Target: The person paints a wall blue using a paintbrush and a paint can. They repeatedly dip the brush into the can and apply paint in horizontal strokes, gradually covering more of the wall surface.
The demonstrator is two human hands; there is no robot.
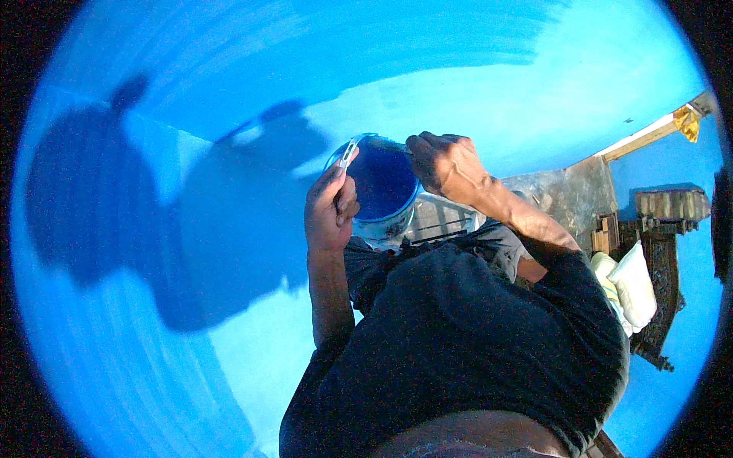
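Note:
A round paint bucket (382, 226) with dark blue paint (381, 180) inside stands in front of my torso. At its left rim, my left hand (332, 206) is closed around a slim white slotted piece (347, 153), perhaps a handle; its lower part is hidden by the fingers. On the opposite side, my right hand (446, 166) is curled into a fist at the rim. A thin edge shows just at its knuckles, but whether this belongs to the bucket or to a separate tool is unclear.
A wall (401, 40) carries darker blue strokes over pale blue. Below the bucket, dark bars of a metal frame (441, 229) show. To the right are a carved dark wooden furniture piece (658, 286), a white pillow (634, 286), a bare grey surface (572, 192) and a yellow cloth (687, 123).

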